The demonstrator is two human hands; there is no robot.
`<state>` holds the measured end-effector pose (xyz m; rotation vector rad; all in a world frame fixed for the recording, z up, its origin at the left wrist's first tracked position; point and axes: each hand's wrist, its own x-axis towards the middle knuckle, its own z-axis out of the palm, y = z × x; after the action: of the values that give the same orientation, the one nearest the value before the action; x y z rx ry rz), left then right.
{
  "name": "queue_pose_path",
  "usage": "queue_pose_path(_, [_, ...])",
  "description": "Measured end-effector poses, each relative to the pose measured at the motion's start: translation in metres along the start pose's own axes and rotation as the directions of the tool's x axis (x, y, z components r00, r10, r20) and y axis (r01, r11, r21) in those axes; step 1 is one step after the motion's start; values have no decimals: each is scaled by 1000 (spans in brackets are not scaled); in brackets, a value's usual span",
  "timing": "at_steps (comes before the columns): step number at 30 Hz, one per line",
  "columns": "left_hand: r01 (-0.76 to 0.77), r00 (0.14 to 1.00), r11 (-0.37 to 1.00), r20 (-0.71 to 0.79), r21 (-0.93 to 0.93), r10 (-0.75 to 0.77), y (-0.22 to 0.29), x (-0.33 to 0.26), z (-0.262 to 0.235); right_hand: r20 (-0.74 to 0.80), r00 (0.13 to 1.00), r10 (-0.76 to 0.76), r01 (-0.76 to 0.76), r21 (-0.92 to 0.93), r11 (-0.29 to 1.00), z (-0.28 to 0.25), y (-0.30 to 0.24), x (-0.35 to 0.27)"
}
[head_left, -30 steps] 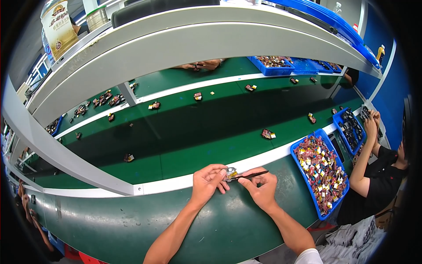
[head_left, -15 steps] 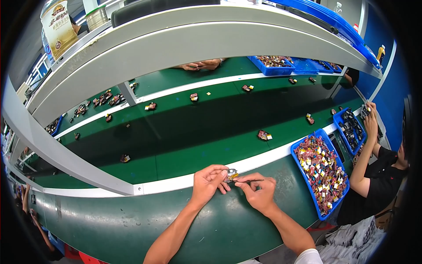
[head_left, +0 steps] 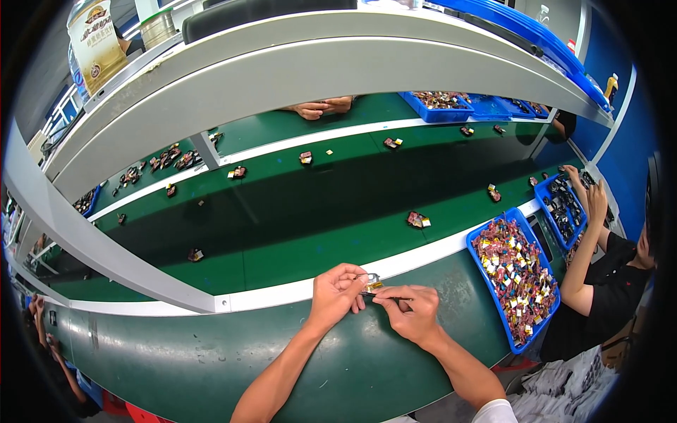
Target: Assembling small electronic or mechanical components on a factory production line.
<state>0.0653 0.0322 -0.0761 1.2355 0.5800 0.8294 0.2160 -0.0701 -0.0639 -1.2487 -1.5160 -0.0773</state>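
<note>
My left hand [head_left: 331, 294] pinches a small electronic assembly [head_left: 373, 280] with a shiny, pale body and a yellow piece, above the near edge of the bench. Close on its right, my right hand [head_left: 414, 314] grips a thin dark pen-like tool [head_left: 400, 299], perhaps tweezers. The tool's tip reaches the assembly's lower side; where they meet is too small to make out. To the right of my hands stands a blue tray [head_left: 499, 319] heaped with small pink, white and yellow wired parts.
Beyond a white rail [head_left: 282, 304] runs a green conveyor belt [head_left: 303, 264] carrying scattered small parts. A grey shelf beam [head_left: 338, 67] arches overhead. At right, a co-worker's hands [head_left: 596, 201] work beside a blue tray of black parts [head_left: 562, 209]. Another person's hands [head_left: 321, 108] rest across the belt.
Parts on the belt have shifted slightly left. My right hand and the tool have moved a little left, closer to the assembly. One of the co-worker's hands now shows over the black-parts tray.
</note>
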Motion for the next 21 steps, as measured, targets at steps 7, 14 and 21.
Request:
queue_pose_path(7, [-8, 1000, 1000, 10, 19, 8, 0, 0, -1, -1, 1000, -8, 8, -8, 1000, 1, 2, -1])
queue_pose_path(14, [-17, 999, 998, 51, 56, 14, 5, 0, -2, -2, 1000, -3, 3, -15, 1000, -1, 0, 1])
queue_pose_path(21, [-25, 997, 998, 68, 57, 21, 4, -1, -2, -22, 1000, 4, -4, -7, 1000, 0, 0, 0])
